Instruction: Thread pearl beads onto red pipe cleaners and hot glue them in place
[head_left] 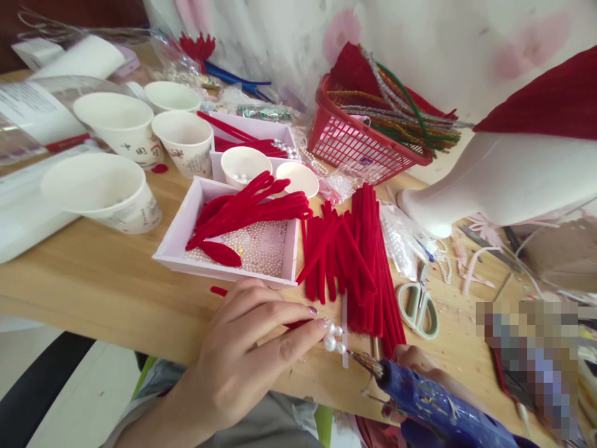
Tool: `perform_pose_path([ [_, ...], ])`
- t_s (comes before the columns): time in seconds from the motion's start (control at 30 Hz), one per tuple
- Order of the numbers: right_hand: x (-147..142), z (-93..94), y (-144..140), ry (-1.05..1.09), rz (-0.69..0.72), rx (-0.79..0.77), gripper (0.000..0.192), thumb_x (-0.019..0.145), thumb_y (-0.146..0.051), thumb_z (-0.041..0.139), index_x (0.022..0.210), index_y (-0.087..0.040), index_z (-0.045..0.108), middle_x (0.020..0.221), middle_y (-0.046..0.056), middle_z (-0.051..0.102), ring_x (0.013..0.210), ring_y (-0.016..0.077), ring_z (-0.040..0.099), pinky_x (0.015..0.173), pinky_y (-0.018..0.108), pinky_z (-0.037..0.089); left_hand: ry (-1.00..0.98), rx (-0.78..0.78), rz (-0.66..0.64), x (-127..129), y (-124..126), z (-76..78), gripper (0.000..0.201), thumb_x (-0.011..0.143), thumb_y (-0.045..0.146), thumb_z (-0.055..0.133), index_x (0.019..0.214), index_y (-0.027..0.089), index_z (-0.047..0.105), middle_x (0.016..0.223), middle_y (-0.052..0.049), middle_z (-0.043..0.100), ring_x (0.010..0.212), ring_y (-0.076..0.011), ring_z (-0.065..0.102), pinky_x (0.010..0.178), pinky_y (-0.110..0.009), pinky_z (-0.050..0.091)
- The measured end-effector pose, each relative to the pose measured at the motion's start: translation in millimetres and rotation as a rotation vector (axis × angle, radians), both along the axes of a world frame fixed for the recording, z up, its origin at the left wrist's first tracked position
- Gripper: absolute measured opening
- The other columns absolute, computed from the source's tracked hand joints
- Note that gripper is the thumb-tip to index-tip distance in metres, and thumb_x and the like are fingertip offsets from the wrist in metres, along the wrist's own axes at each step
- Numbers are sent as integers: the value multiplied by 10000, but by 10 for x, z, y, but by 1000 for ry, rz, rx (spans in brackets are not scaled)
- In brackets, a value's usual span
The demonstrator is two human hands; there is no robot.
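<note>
**Glue Meets Pearls**

The left hand (254, 348) pinches a little bunch of white pearls (334, 336) between thumb and fingertips, just above the wooden table (107, 292); a red fuzzy stick shows under the fingers, but how it joins the pearls is hard to see. The right hand (415, 364) is wrapped tight around a blue glue gun (433, 407); its metal tip points at the pearls and is almost touching them.

To do this bit well, the person would likely keep the pearls very still and let only a small dot of glue land where they meet; the fingertips sit very close to the hot tip, so they should stay back from it; too much glue could drip on the table.

Behind the hands lies a pile of red fuzzy sticks (354, 255); beside it is a white tray (177, 246) with tiny beads and red petals; pale green scissors (420, 305) lie to the right; paper cups (100, 190) and a red basket (354, 143) stand farther back.
</note>
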State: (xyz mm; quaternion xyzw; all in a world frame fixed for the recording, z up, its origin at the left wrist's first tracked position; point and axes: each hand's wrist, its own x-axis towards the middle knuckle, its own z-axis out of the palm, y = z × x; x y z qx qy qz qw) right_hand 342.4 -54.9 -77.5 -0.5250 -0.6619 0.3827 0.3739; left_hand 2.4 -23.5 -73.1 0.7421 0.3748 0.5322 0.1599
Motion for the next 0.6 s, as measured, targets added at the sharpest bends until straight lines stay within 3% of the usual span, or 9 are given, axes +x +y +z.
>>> perform_pose_path([
  [0.13, 7, 12, 59, 13, -21, -16, 516, 961, -693, 582, 878, -204, 724, 733, 3, 716, 616, 171, 677, 586, 320, 577, 21, -5, 3, -4, -8, 4, 225, 1030, 84, 596, 1146, 201, 749, 1040, 21, 782, 1011, -129, 631, 986, -312, 459],
  [0.17, 0, -10, 92, 18, -35, -8, 497, 955, -685, 593, 855, -219, 731, 688, -5, 699, 588, 179, 667, 549, 315, 560, 23, -5, 6, -3, -10, 3, 220, 1026, 84, 603, 1144, 200, 749, 1037, 23, 780, 1005, -129, 629, 983, -310, 459],
  [0.27, -65, -134, 167, 29, -77, 32, 568, 751, -825, 685, 549, -294, 674, 432, -4, 536, 424, 229, 582, 356, 322, 402, 31, -2, 7, 2, -13, -4, 216, 1024, 83, 607, 1138, 198, 750, 1038, 26, 775, 996, -128, 624, 970, -309, 459],
  [0.33, -130, -226, 141, 27, -96, 59, 584, 709, -815, 718, 449, -302, 618, 359, -6, 457, 328, 205, 486, 307, 321, 307, 33, 1, 5, 1, -11, -9, 216, 1029, 91, 600, 1143, 196, 750, 1037, 26, 775, 999, -131, 623, 976, -316, 456],
  [0.47, -215, -303, -99, -39, -211, 76, 538, 768, -768, 692, 491, -310, 642, 358, -9, 464, 275, 176, 396, 290, 316, 242, 28, 3, -13, -11, -8, -16, 234, 1026, 75, 594, 1179, 177, 740, 1059, 5, 775, 1025, -147, 622, 994, -347, 453],
  [0.6, -179, -273, -249, -64, -224, 72, 604, 735, -916, 565, 638, -339, 719, 386, 4, 469, 293, 200, 399, 289, 330, 243, 37, 21, -25, -14, -6, -15, 249, 1012, 48, 605, 1191, 166, 733, 1066, -5, 773, 1060, -150, 620, 1003, -359, 455],
])
